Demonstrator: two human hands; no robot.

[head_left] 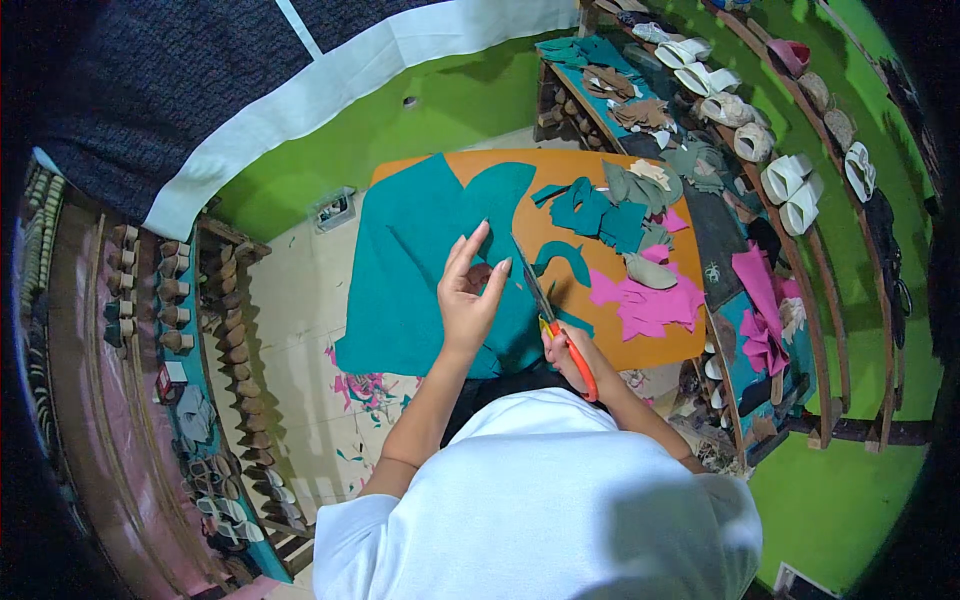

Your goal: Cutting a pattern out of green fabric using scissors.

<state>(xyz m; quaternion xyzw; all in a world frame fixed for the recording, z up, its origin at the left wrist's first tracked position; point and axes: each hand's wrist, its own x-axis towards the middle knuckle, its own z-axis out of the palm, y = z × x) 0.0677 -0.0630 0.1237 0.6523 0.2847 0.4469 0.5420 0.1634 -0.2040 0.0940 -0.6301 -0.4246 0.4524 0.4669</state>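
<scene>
A large teal sheet of fabric-like material (400,270) drapes over the near left part of the orange table (560,165) and hangs past its edge. My left hand (468,305) is over the sheet, thumb and fingers apart, and grips nothing that I can see. To its right, my right hand (572,358) is closed round the orange-red handles of a pair of scissors (540,298). Their dark blades point away from me, along the sheet's right edge. Just beyond the blades lies a curved teal cut piece (566,262).
Teal offcuts (600,215), pink offcuts (655,305) and grey-green pieces (640,187) lie on the table's right half. Racks of white shoes (790,190) stand along the right wall. Shoe lasts (235,355) line a left rack. Scraps (365,390) litter the tiled floor.
</scene>
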